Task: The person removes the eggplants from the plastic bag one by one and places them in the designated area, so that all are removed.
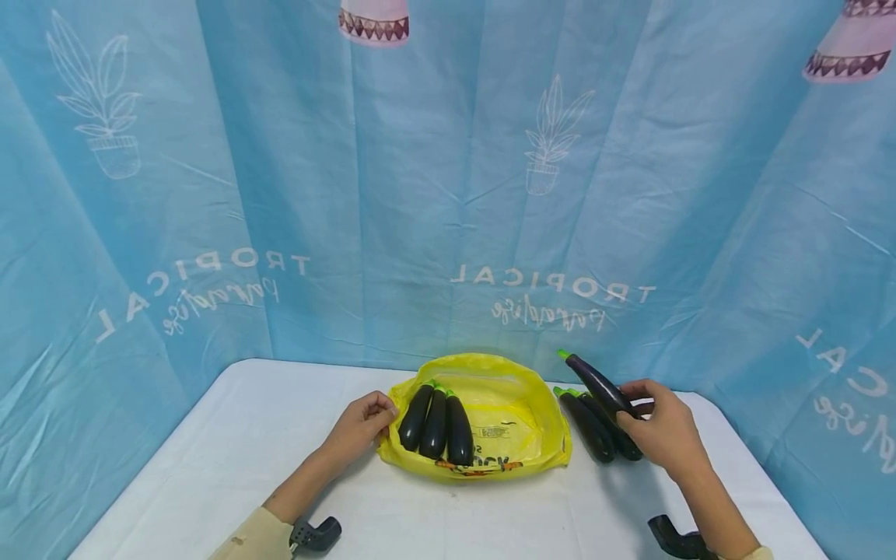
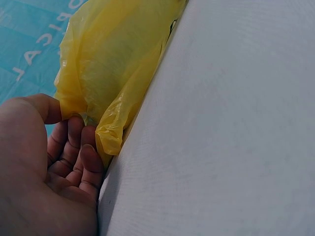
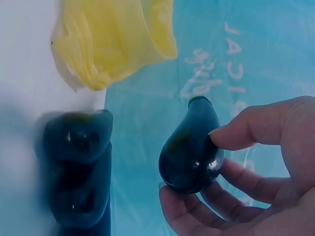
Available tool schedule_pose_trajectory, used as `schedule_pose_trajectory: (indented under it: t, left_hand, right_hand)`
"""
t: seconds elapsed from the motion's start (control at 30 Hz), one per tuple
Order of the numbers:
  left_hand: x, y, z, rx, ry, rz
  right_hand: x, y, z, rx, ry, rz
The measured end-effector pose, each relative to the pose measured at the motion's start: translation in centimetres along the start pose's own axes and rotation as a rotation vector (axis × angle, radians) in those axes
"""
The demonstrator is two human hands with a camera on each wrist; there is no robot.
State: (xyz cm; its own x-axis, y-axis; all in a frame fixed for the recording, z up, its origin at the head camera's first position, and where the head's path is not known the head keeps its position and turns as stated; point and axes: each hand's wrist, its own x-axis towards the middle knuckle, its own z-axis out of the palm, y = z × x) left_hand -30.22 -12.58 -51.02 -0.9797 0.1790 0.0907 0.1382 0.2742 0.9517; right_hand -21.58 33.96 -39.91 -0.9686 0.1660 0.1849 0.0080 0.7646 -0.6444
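A yellow plastic bag (image 1: 521,443) lies opened wide on the white table, with three dark eggplants (image 1: 435,426) side by side in its left part. My left hand (image 1: 364,428) pinches the bag's left rim between thumb and fingers; the left wrist view shows the crumpled yellow film (image 2: 110,132) at the fingertips. To the right of the bag, my right hand (image 1: 661,428) grips an eggplant (image 1: 600,385) near its thick end, raised and tilted with the green stem pointing up and left. Below it, more eggplants (image 1: 591,428) rest on the table, partly hidden by the held one.
The white table (image 1: 448,521) runs back to a blue printed curtain (image 1: 420,194) that hangs behind and on both sides. Black wrist mounts (image 1: 318,535) show on both forearms. In the right wrist view, the bag (image 3: 108,44) lies beyond the held eggplant.
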Motion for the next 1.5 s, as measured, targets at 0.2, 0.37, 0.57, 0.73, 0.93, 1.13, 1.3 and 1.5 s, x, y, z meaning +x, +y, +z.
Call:
schedule_pose_trajectory:
  t: [0.2, 0.37, 0.57, 0.73, 0.93, 1.13, 1.3, 1.5]
  left_hand:
    - [0.0, -0.1, 0.0, 0.009, 0.007, -0.004]
    - [0.0, -0.1, 0.0, 0.014, 0.011, -0.008]
    - [0.1, 0.0, 0.1, 0.02, 0.013, -0.012]
    - [0.1, 0.2, 0.0, 0.034, 0.015, -0.014]
    - [-0.1, 0.4, -0.1, 0.021, 0.001, 0.0]
    - [-0.1, 0.3, 0.0, 0.024, 0.007, -0.012]
    - [-0.1, 0.3, 0.0, 0.017, 0.007, -0.014]
    - [0.0, 0.3, 0.0, 0.024, 0.008, -0.016]
  right_hand:
    - [0.4, 1.3, -0.6, 0.008, 0.009, 0.008]
    - [0.7, 2.2, -1.0, -0.004, 0.021, 0.019]
    - [1.1, 2.9, -1.7, 0.004, 0.037, 0.039]
    - [1.3, 3.6, -2.1, 0.008, 0.03, 0.075]
    - [1.8, 5.1, -2.3, -0.002, 0.027, 0.063]
    - [2.2, 7.0, -2.4, -0.006, 0.035, 0.057]
    - [2.6, 8.1, -2.7, -0.005, 0.008, 0.085]
    - [2.7, 9.2, -2.9, -0.001, -0.009, 0.093]
